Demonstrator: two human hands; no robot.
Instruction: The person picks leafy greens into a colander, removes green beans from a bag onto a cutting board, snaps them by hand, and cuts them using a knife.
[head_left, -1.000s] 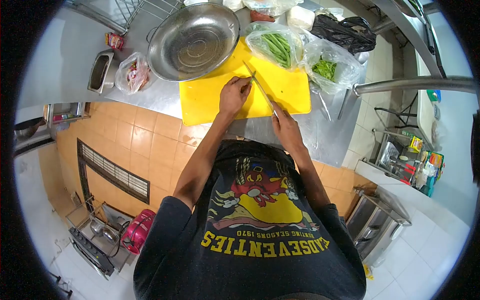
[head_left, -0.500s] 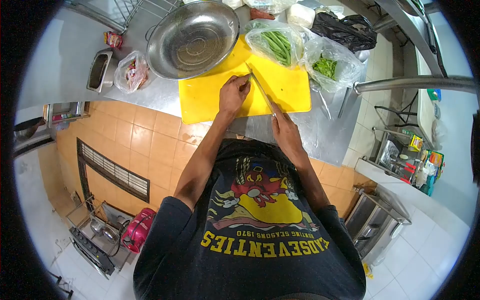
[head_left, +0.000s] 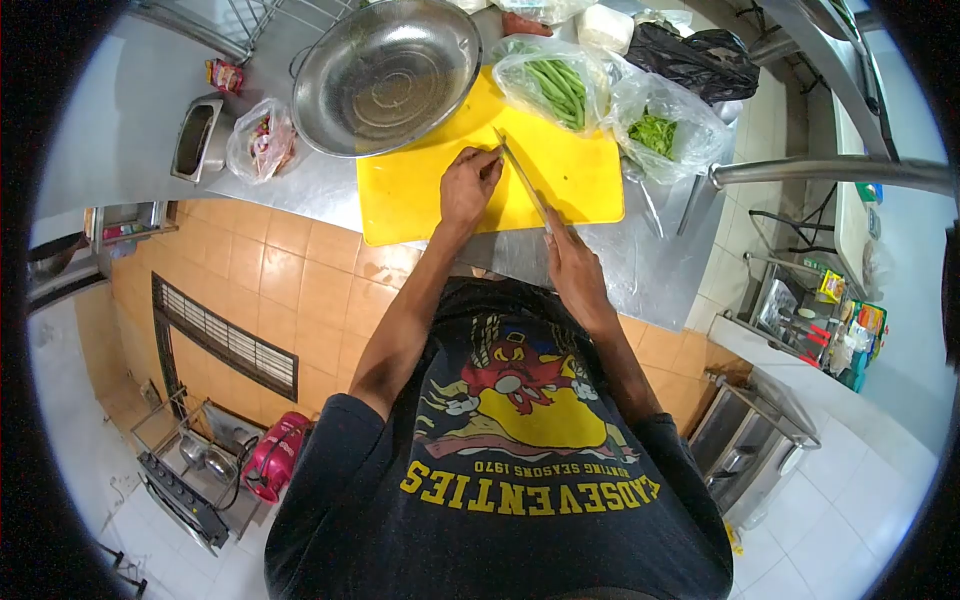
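Observation:
Over the yellow cutting board (head_left: 400,205), my left hand (head_left: 468,190) is closed in a pinch, with its fingertips beside the knife's blade. What it pinches is too small and hidden to name. My right hand (head_left: 576,262) is wrapped round the handle of the knife (head_left: 524,180), whose blade points up and to the left over the board. A large metal pan (head_left: 395,85) overlaps the board's upper left. At the board's upper right edge lies a plastic bag with green beans (head_left: 557,92). To its right another bag holds leafy greens (head_left: 652,133).
On the left of the metal table (head_left: 650,285) are a small bag (head_left: 264,142) and a steel container (head_left: 198,140). A black bag (head_left: 700,62) lies at the upper right. A metal rail (head_left: 830,172) juts in from the right.
The green piece seen at my left fingertips a second ago is now hard to see. The knife blade and both hands have shifted slightly.

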